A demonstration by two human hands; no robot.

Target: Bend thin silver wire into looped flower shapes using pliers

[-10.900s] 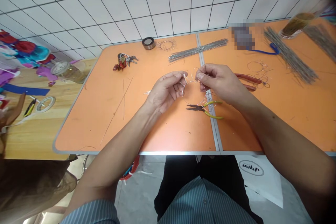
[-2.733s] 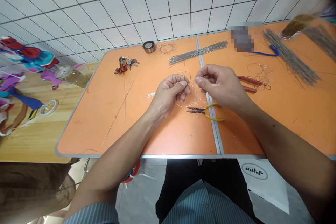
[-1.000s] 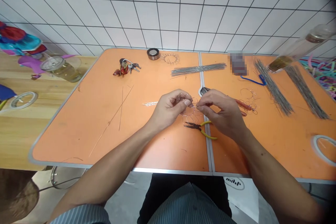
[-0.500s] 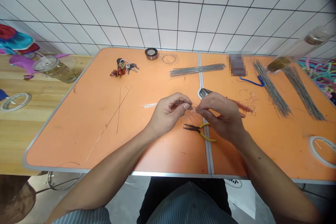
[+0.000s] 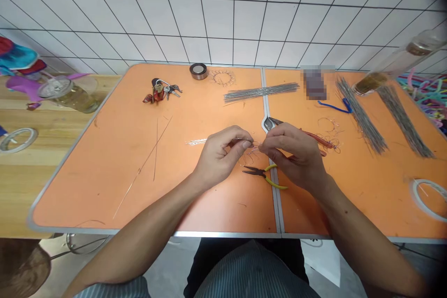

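My left hand (image 5: 223, 151) pinches a thin copper-coloured wire (image 5: 256, 143) between thumb and forefinger, above the middle of the orange table (image 5: 209, 205). Close on its right, my right hand (image 5: 293, 151) is closed in a pinch at the wire's other side. Fine wire loops show below the fingertips; which of them hang from the held wire I cannot tell. Just beneath the hands lie yellow-handled pliers (image 5: 258, 172), jaws pointing left. Red-handled pliers (image 5: 317, 138) are partly covered by my right hand. Several short silvery wires (image 5: 196, 141) stick out beyond my left hand.
Bundles of grey wire (image 5: 261, 92) lie at the back and right. Keys (image 5: 164, 91), a tape roll (image 5: 199, 71), a ring of wire (image 5: 222, 77) and a blue pipe cleaner (image 5: 335, 108) lie farther back. A clear jar (image 5: 394, 67) leans at right. A white ring (image 5: 431, 199) lies near the right edge.
My fingertips have shifted slightly on the wire, and a dark stretch of it now shows along my left forefinger. Both hands stay close together; the whole view has moved a little.
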